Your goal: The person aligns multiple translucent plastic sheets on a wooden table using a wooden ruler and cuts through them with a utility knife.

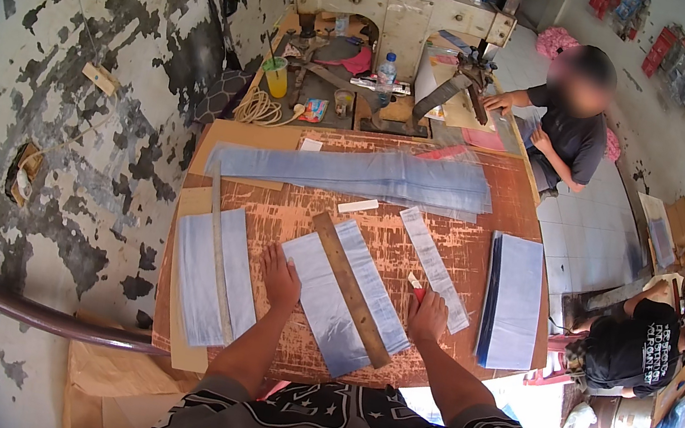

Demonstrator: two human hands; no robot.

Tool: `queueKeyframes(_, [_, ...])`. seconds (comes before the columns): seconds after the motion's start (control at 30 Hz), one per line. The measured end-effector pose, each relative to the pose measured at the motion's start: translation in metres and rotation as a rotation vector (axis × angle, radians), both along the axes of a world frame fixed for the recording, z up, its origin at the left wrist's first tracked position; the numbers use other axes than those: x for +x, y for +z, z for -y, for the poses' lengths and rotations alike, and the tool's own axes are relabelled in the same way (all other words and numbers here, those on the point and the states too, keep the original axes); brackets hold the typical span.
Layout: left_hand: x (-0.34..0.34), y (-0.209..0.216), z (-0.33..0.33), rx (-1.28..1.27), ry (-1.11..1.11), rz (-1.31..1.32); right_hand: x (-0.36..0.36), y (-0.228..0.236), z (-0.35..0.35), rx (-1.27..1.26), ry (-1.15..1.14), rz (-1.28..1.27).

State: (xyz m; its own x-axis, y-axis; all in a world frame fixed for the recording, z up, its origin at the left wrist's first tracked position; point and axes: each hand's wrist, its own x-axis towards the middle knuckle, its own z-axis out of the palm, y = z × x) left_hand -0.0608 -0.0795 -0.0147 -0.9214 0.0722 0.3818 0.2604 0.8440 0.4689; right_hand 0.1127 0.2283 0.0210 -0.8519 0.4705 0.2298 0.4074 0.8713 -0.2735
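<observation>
My left hand (281, 278) lies with fingers stretched out at the left edge of a stack of bluish clear plastic sheets (319, 285). A wooden ruler (353, 294) rests slantwise across that stack. To the right of it, my right hand (429, 315) is closed round a small red-handled cutter knife (417, 290), its pale tip pointing away from me. Beyond this hand lies a narrow strip of plastic (434, 265). Another plastic stack (196, 289) sits at the left under a long thin metal ruler (222, 262).
Long plastic sheets (350, 170) cover the far part of the worn brown table (307, 208). A thick stack (513, 304) lies near its right edge. A press machine (405, 12), a water bottle (387, 71) and a yellow drink cup (276, 77) stand beyond. Two other people are at the right.
</observation>
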Motion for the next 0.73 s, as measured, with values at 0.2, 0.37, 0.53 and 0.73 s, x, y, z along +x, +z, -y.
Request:
queueKeyframes(0.2, [0.0011, 0.0013, 0.0038, 0.025, -0.003, -0.005, -0.0006, 0.0027, 0.0028, 0.014, 0.017, -0.018])
queueKeyframes(0.37, [-0.0017, 0.0016, 0.0023, 0.069, -0.001, 0.018, -0.0023, -0.0002, 0.0001, 0.02, 0.013, -0.002])
queueKeyframes(0.53, [0.001, 0.0039, 0.0045, 0.113, 0.002, 0.007, -0.003, 0.0041, 0.0047, -0.01, -0.008, 0.055])
queueKeyframes(0.73, [-0.0008, -0.0034, 0.0064, 0.125, -0.008, -0.023, -0.0032, -0.0038, 0.0019, -0.021, -0.005, 0.058])
